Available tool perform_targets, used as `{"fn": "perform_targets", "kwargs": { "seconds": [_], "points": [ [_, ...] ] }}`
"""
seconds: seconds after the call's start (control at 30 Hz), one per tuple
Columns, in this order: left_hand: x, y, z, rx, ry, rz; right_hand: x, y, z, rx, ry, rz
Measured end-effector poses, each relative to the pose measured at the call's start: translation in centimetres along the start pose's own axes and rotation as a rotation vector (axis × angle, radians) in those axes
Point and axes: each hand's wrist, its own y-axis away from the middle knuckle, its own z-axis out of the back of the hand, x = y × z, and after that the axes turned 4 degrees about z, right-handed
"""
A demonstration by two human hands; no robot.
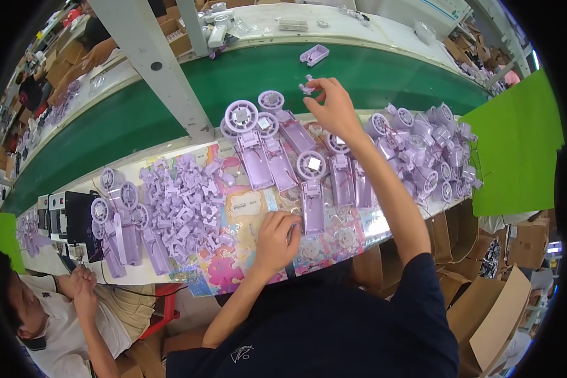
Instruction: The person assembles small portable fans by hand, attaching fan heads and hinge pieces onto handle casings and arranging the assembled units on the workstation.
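Note:
My right hand (pixel 332 104) is stretched out over the edge of the green conveyor belt (pixel 359 75), pinching a small lilac plastic piece (pixel 307 87) in its fingertips. My left hand (pixel 277 236) rests curled on the colourful patterned mat (pixel 246 208) near the table's front edge, beside the handle of a lilac handheld fan shell (pixel 312 195); I cannot tell whether it holds anything. Several more fan shells (pixel 264 145) lie in a row between my two hands.
A heap of small lilac parts (pixel 186 201) lies left of the mat and a pile of assembled fans (pixel 428 151) to the right. A lilac part (pixel 314 55) rides on the belt. A person (pixel 63 309) sits at lower left. Cardboard boxes (pixel 504 296) stand lower right.

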Motion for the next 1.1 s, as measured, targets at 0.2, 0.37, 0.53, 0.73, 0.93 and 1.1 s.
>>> {"fn": "perform_targets", "kwargs": {
  "seconds": [0.2, 0.37, 0.53, 0.73, 0.93, 1.1],
  "points": [
    [0.3, -0.1, -0.3, -0.026, 0.013, 0.032, -8.1, -5.9, -4.3, 0.17, 0.338, 0.14],
    [0.0, -0.4, -0.2, -0.065, 0.033, 0.057, -11.1, -11.5, -8.0, 0.175, 0.579, 0.302],
    [-0.1, -0.7, -0.4, -0.087, 0.074, 0.133, -13.2, -13.2, -10.4, 0.216, 0.501, 0.285],
    [0.0, -1.1, -0.4, -0.104, 0.024, 0.122, -11.3, -12.7, -9.1, 0.235, 0.442, 0.329],
    [0.3, -0.5, -0.8, -0.149, 0.1, 0.155, -4.2, -7.6, -1.7, 0.11, 0.138, 0.403],
    [0.5, 0.7, -0.4, -0.278, 0.174, 0.151, 4.2, 1.8, 4.3, 0.06, 0.062, 0.573]
  ]
}}
